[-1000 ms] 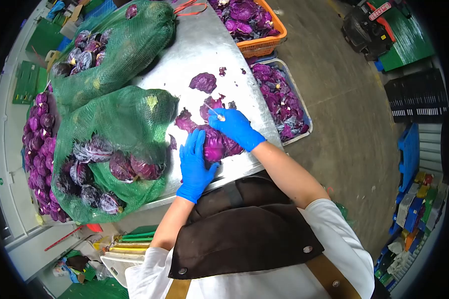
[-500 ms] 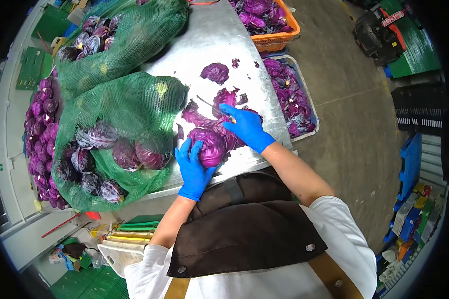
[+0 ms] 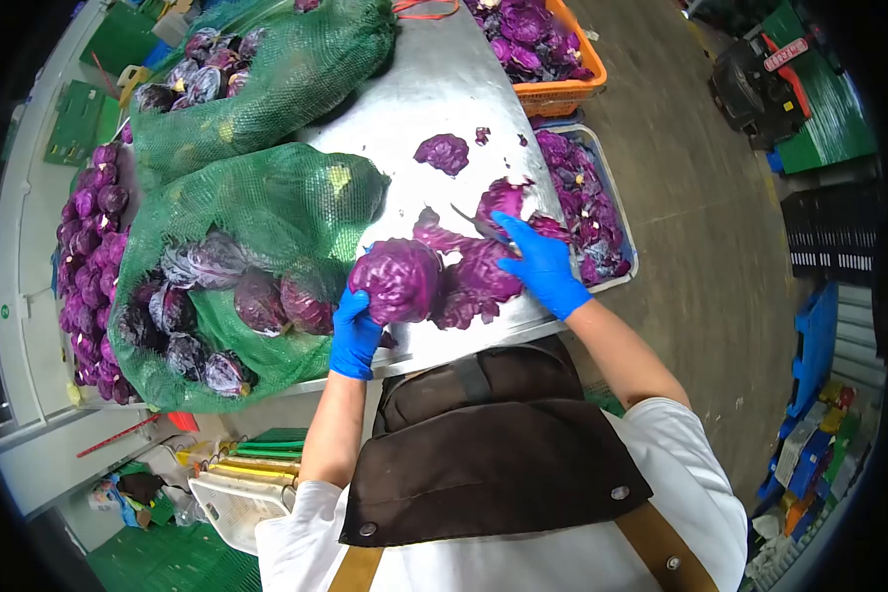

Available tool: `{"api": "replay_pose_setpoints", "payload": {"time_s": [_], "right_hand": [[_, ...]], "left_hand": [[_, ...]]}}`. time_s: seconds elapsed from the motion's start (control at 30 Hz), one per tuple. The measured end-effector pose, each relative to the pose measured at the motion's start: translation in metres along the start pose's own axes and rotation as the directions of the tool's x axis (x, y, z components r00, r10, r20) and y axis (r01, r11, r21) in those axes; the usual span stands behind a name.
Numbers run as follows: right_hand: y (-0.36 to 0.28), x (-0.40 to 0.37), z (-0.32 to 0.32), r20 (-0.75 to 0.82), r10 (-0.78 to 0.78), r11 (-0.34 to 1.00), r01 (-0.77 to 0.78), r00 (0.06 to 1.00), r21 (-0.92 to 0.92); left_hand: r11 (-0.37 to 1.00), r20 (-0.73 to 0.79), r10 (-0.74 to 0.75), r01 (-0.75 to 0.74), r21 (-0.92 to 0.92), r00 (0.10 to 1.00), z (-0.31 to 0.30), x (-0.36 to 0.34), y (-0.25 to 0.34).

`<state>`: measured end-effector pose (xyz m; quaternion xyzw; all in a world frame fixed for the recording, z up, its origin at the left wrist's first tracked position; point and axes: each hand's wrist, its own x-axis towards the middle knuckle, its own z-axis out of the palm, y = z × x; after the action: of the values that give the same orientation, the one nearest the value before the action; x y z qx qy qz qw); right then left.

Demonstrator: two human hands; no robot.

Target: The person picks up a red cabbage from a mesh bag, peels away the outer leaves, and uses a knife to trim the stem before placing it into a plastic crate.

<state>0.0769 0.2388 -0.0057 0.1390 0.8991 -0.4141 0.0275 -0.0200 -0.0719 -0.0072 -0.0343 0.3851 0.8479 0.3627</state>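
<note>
In a blue glove, my left hand (image 3: 355, 333) holds a round red cabbage (image 3: 397, 281) above the near part of the metal table (image 3: 424, 109). My right hand (image 3: 543, 261), also gloved in blue, is closed at the loose purple leaves (image 3: 485, 271) to the right of the cabbage. A thin knife (image 3: 464, 214) shows at its fingers, its handle hidden by the hand and a leaf. Another loose leaf (image 3: 442, 154) lies farther back on the table, with small scraps near it.
Green mesh bags (image 3: 257, 207) of cabbages lie on the left, beside a pile of cabbages (image 3: 94, 261). At the right edge stand an orange crate (image 3: 562, 87) and a pale crate (image 3: 629, 232), both with purple leaves. A pallet jack (image 3: 755, 94) stands far right.
My left hand has raised the cabbage and moved it slightly left. My right hand has shifted right, away from the cabbage, and a leaf beside it now stands up.
</note>
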Motion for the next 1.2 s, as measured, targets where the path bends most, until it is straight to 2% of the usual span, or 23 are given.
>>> {"api": "replay_pose_setpoints", "payload": {"time_s": [0.07, 0.1, 0.13, 0.17, 0.2, 0.23, 0.27, 0.3, 0.37, 0.43, 0.5, 0.6, 0.67, 0.7, 0.73, 0.8, 0.87, 0.9, 0.93, 0.97, 1.0, 1.1, 1.2], "right_hand": [[-0.012, 0.008, -0.019, 0.054, 0.17, 0.973, -0.159, 0.984, -0.167], [-0.018, 0.014, -0.02, -0.001, 0.081, 0.996, -0.081, 0.997, -0.023], [-0.027, 0.019, -0.017, -0.067, 0.004, 0.993, 0.004, 0.998, 0.119], [-0.038, 0.023, -0.015, -0.142, -0.058, 0.963, 0.093, 0.988, 0.254], [-0.066, 0.024, -0.021, -0.089, -0.064, 0.821, 0.103, 0.994, 0.562], [-0.078, 0.025, -0.019, 0.0, -0.069, 0.746, 0.052, 0.998, 0.664], [-0.086, 0.024, -0.017, 0.085, -0.083, 0.661, -0.009, 0.993, 0.75], [-0.093, 0.022, -0.019, 0.167, -0.107, 0.569, -0.077, 0.98, 0.818], [-0.111, 0.013, -0.039, 0.326, -0.023, 0.624, -0.241, 0.945, 0.744], [-0.11, 0.01, -0.039, 0.301, -0.045, 0.64, -0.204, 0.953, 0.741], [-0.113, 0.006, -0.042, 0.274, -0.011, 0.597, -0.214, 0.962, 0.773], [-0.107, 0.0, -0.045, 0.243, -0.002, 0.567, -0.199, 0.97, 0.799], [-0.103, -0.009, -0.049, 0.295, -0.01, 0.51, -0.248, 0.956, 0.824], [-0.102, -0.015, -0.048, 0.285, -0.021, 0.444, -0.247, 0.958, 0.861], [-0.101, -0.021, -0.047, 0.278, -0.031, 0.376, -0.246, 0.96, 0.893], [-0.091, -0.032, -0.046, 0.256, -0.011, 0.229, -0.247, 0.966, 0.942], [-0.065, -0.037, -0.058, 0.162, -0.057, 0.029, -0.16, 0.985, 0.987], [-0.055, -0.037, -0.061, 0.112, -0.071, -0.074, -0.118, 0.991, 0.99], [-0.048, -0.03, -0.059, -0.017, -0.016, 0.27, 0.02, 1.0, 0.963], [-0.039, -0.018, -0.057, -0.161, -0.012, 0.583, 0.138, 0.987, 0.801], [-0.036, -0.011, -0.056, -0.295, -0.059, 0.821, 0.214, 0.954, 0.528], [-0.054, -0.01, -0.038, -0.209, -0.13, 0.742, 0.235, 0.969, 0.628], [-0.088, -0.007, -0.035, -0.011, -0.127, 0.635, 0.09, 0.992, 0.767]], "left_hand": [[0.925, 0.016, -0.053, 0.055, -0.375, 0.998, 0.008, -0.002, -0.006], [0.835, 0.034, -0.075, 0.081, -0.545, 0.997, 0.013, -0.001, -0.01], [0.847, 0.091, -0.049, 0.09, -0.524, 0.995, 0.017, 0.003, -0.012], [0.996, 0.029, 0.057, -0.055, -0.069, 0.998, 0.017, 0.007, -0.018], [0.897, 0.022, 0.177, -0.17, 0.407, 0.984, 0.015, 0.012, -0.027], [0.726, 0.08, 0.216, -0.214, 0.654, 0.973, 0.02, 0.012, -0.027], [0.457, 0.138, 0.254, -0.244, 0.855, 0.957, 0.024, 0.013, -0.027], [0.169, 0.195, 0.29, -0.251, 0.953, 0.937, 0.028, 0.014, -0.027], [-0.039, 0.216, 0.261, -0.213, 0.976, 0.941, 0.033, 0.012, -0.024], [0.292, 0.145, 0.234, -0.212, 0.932, 0.961, 0.039, 0.011, -0.024], [-0.174, 0.252, 0.235, -0.214, 0.961, 0.939, 0.047, 0.006, -0.018], [0.058, 0.233, 0.326, -0.265, 0.962, 0.916, 0.042, 0.005, -0.025], [0.011, 0.256, 0.357, -0.278, 0.96, 0.898, 0.046, 0.003, -0.026], [-0.013, 0.267, 0.374, -0.283, 0.959, 0.888, 0.05, 0.003, -0.025], [0.196, 0.182, 0.403, -0.279, 0.94, 0.897, 0.058, 0.003, -0.028], [0.217, 0.172, 0.343, -0.256, 0.942, 0.924, 0.066, 0.009, -0.026], [0.335, 0.066, 0.389, -0.208, 0.919, 0.919, 0.095, -0.004, -0.022], [0.833, -0.025, 0.212, -0.167, 0.528, 0.977, 0.094, -0.001, -0.023], [0.998, 0.013, 0.015, -0.014, -0.062, 1.0, 0.089, 0.007, -0.024], [0.768, 0.162, -0.118, 0.194, -0.61, 0.98, 0.088, 0.014, -0.023], [0.647, 0.147, -0.145, 0.207, -0.734, 0.978, 0.099, 0.014, -0.018], [0.604, 0.082, -0.184, 0.178, -0.777, 0.98, 0.113, 0.015, -0.013], [0.765, -0.029, -0.074, 0.038, -0.643, 0.997, 0.123, 0.002, -0.012]]}}
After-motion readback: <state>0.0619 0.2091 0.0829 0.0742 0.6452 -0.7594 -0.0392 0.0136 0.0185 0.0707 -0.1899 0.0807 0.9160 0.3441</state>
